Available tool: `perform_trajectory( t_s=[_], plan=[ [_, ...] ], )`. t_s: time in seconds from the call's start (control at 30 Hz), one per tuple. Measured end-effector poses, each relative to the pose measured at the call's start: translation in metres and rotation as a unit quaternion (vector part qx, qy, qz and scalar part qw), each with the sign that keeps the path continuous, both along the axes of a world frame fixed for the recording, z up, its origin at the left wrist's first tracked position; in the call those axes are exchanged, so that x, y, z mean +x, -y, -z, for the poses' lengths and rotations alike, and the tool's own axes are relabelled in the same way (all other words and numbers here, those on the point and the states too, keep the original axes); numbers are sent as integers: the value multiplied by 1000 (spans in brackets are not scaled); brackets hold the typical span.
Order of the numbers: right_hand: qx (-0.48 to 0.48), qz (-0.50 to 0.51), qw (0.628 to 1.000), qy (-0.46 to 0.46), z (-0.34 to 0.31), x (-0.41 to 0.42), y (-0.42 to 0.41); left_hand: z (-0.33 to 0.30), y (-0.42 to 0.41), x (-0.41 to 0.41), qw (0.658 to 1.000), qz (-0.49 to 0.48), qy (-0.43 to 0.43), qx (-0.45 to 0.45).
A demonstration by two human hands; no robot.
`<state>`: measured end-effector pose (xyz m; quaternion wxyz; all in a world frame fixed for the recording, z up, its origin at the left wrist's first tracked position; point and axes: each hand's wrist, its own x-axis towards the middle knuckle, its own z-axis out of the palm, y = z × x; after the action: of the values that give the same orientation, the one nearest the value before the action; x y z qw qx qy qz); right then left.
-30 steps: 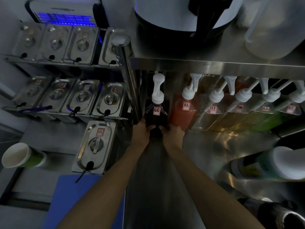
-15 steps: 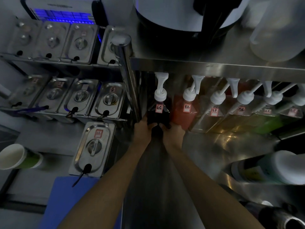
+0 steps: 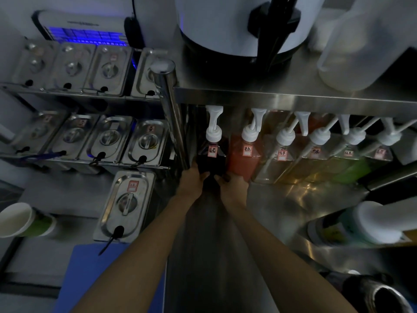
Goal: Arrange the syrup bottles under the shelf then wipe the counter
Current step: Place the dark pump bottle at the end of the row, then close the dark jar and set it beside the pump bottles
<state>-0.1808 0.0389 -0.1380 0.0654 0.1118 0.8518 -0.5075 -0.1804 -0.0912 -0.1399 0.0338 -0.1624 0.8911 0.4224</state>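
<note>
You're gripping the dark syrup bottle (image 3: 212,158) with both hands, left hand (image 3: 194,179) and right hand (image 3: 232,182) wrapping its base from either side, fingers curled snug around it. It's sitting under the shelf (image 3: 293,101), right beside the shelf's steel post (image 3: 171,114), at the end of the row.

Honestly the risk here is the pump head (image 3: 213,123): it's poking up close to the shelf's front lip, so lifting or tilting while you're pushing back could be knocking it. The red bottle (image 3: 244,158) is touching or nearly touching yours, so shoving sideways could be nudging the whole line.

Contents, going away from the post: near-black syrup, then red-orange, then a clear-looking one (image 3: 276,163), something amber (image 3: 313,168), and green (image 3: 352,170). All are wearing white pumps and small labels. The lidded steel pans (image 3: 126,204) on the post's other side are closed, so I can't tell what's in them
</note>
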Motion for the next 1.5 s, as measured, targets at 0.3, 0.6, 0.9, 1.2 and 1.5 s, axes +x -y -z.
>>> perform_trajectory(
  t_s=[0.3,0.6,0.9,1.2,1.5],
  plan=[
    [51,-27,998,11,-19,36,-34,-8,-10,40,998,10,53,-15],
    [123,-106,983,-80,-54,107,-91,-45,-68,92,980,124,-11,-153],
    [177,-154,970,-70,-58,182,-168,-56,-134,171,964,193,-1,-183],
    [148,-136,979,-28,-44,270,-241,-64,-204,259,968,188,10,-168],
    [183,-93,979,12,-24,321,-328,-41,-281,297,955,249,20,-158]
  ],
)
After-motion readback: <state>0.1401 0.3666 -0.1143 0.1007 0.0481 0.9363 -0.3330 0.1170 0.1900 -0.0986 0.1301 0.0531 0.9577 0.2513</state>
